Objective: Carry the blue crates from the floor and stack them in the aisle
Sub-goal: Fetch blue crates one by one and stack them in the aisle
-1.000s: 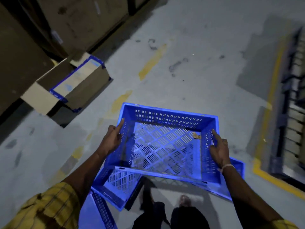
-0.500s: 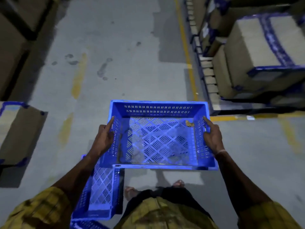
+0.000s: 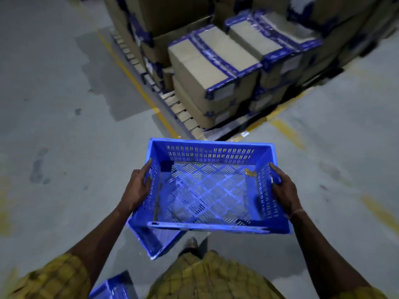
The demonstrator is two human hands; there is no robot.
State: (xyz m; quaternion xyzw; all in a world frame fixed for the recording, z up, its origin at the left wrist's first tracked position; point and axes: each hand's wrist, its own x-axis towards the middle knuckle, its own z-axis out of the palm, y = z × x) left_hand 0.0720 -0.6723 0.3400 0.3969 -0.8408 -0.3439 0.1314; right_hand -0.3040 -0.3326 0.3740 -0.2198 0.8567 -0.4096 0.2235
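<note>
I hold an empty blue perforated crate (image 3: pixel 207 193) in front of my waist, above the floor. My left hand (image 3: pixel 138 188) grips its left wall, thumb along the rim. My right hand (image 3: pixel 282 188) grips the right wall at the handle slot. A small brown scrap (image 3: pixel 250 172) lies in the crate's far right corner. Below it a second blue crate (image 3: pixel 153 240) lies on the floor by my feet. A corner of a third blue crate (image 3: pixel 112 288) shows at the bottom edge.
A pallet (image 3: pixel 183 117) stacked with taped cardboard boxes (image 3: pixel 211 67) stands ahead to the right, bordered by yellow floor lines (image 3: pixel 138 87). Grey concrete floor (image 3: pixel 54 126) stretches to the left and to the right of the pallet.
I have turned to the right with the crate held in both hands. The pallet of boxes has swung into the centre of view, and the floor crates have slipped down and behind.
</note>
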